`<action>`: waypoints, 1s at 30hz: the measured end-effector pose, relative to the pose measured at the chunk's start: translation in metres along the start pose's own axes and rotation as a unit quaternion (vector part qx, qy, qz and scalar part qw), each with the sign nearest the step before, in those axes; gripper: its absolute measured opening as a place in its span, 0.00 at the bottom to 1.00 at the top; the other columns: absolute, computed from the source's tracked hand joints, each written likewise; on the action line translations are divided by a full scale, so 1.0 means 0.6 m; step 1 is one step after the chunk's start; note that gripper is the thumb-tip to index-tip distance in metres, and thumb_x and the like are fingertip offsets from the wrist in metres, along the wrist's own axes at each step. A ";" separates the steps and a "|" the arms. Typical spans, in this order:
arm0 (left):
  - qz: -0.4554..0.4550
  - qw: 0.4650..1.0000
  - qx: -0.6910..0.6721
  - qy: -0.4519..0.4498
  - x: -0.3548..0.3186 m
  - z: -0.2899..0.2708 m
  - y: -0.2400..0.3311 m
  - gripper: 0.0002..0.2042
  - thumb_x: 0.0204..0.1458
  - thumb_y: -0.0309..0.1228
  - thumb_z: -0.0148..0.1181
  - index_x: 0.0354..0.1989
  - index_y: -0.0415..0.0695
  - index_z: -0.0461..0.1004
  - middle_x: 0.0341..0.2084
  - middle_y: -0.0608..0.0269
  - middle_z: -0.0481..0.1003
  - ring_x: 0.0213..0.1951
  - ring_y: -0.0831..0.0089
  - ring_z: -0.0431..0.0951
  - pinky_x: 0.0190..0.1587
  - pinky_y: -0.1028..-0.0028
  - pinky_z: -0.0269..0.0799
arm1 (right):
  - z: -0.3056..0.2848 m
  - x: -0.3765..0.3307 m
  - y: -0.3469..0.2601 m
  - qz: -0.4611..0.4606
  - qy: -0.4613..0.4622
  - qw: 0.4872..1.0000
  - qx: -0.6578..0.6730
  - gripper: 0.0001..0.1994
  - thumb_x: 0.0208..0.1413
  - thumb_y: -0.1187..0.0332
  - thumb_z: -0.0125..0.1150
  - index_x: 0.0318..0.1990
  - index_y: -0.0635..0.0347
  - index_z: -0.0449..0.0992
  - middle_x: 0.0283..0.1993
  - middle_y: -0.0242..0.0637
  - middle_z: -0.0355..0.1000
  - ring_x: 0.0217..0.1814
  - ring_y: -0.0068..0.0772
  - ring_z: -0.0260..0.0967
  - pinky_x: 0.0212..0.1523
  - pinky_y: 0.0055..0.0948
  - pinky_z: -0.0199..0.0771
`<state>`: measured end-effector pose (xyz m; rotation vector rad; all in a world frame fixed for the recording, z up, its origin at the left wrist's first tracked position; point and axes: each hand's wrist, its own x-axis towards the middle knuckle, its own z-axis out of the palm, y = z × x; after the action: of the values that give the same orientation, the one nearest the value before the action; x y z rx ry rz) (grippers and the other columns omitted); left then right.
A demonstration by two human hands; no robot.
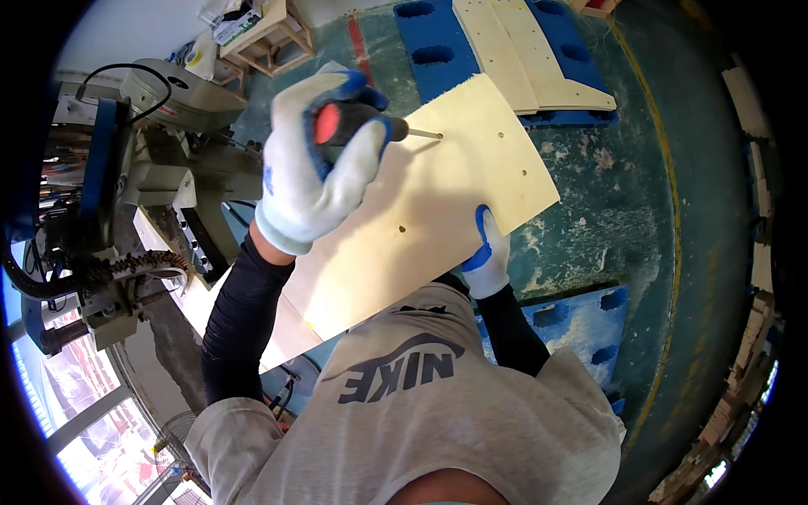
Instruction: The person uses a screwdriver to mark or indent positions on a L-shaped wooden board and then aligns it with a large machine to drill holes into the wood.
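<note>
My left hand (pixel 316 168), in a white glove with blue coating, is wrapped round the black and red handle of a screwdriver (pixel 338 126). The metal shaft points right, and its tip meets a small hole near the far edge of a pale plywood board (pixel 362 261). Several other holes dot the board, which slants across in front of my body. At its near right edge my right hand (pixel 490 257), gloved alike, grips the board with the thumb at the edge. The other fingers of that hand are hidden.
A machine (pixel 101 194) with cables stands at the left. Beyond the board, stacked plywood panels (pixel 539 59) lie on a blue pallet (pixel 433 50). Another blue pallet (pixel 581 324) is at my right. A wooden stool (pixel 273 42) stands far left; timber (pixel 753 337) lines the right side.
</note>
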<state>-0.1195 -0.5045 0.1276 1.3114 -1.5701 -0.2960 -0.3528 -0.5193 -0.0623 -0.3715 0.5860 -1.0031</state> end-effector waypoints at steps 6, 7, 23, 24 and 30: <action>0.050 0.990 0.117 -0.061 0.055 0.030 -0.010 0.23 0.50 0.28 0.70 0.53 0.38 0.69 0.38 0.50 0.77 0.37 0.52 0.77 0.40 0.62 0.74 | -0.016 0.004 -0.001 0.002 -0.019 0.999 -0.031 0.20 0.68 0.71 0.48 0.64 0.71 0.64 0.62 0.46 0.69 0.61 0.37 0.71 0.59 0.35 0.74; 0.053 0.985 0.138 -0.095 0.066 0.031 -0.003 0.21 0.54 0.26 0.65 0.54 0.37 0.66 0.36 0.52 0.79 0.37 0.58 0.80 0.41 0.65 0.75 | -0.024 0.005 0.003 -0.001 -0.014 1.000 -0.027 0.20 0.68 0.71 0.49 0.64 0.71 0.64 0.61 0.46 0.70 0.61 0.37 0.71 0.58 0.34 0.74; 0.164 0.982 0.077 -0.055 0.136 0.014 0.026 0.17 0.57 0.18 0.59 0.55 0.32 0.67 0.37 0.55 0.79 0.35 0.71 0.81 0.42 0.74 0.77 | 0.007 0.032 0.006 -0.003 0.025 1.000 -0.011 0.19 0.63 0.73 0.53 0.60 0.70 0.67 0.56 0.46 0.72 0.57 0.40 0.74 0.54 0.37 0.78; 0.144 0.984 0.089 -0.060 0.133 0.010 0.028 0.17 0.57 0.18 0.59 0.54 0.32 0.67 0.38 0.55 0.79 0.35 0.71 0.82 0.43 0.74 0.77 | 0.006 0.030 0.005 -0.008 0.020 1.000 -0.003 0.19 0.63 0.73 0.53 0.60 0.70 0.67 0.56 0.46 0.72 0.57 0.40 0.74 0.54 0.36 0.78; 0.140 0.982 0.120 -0.046 0.121 0.015 0.001 0.21 0.52 0.28 0.69 0.53 0.39 0.70 0.34 0.52 0.78 0.33 0.58 0.82 0.39 0.69 0.77 | 0.010 0.034 0.000 -0.015 0.002 1.000 0.005 0.18 0.63 0.73 0.53 0.59 0.70 0.68 0.55 0.45 0.72 0.55 0.36 0.75 0.53 0.34 0.78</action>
<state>-0.1181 -0.5689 0.1629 1.2493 -1.8904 0.0101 -0.3406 -0.5367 -0.0633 -0.3701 0.5788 -1.0357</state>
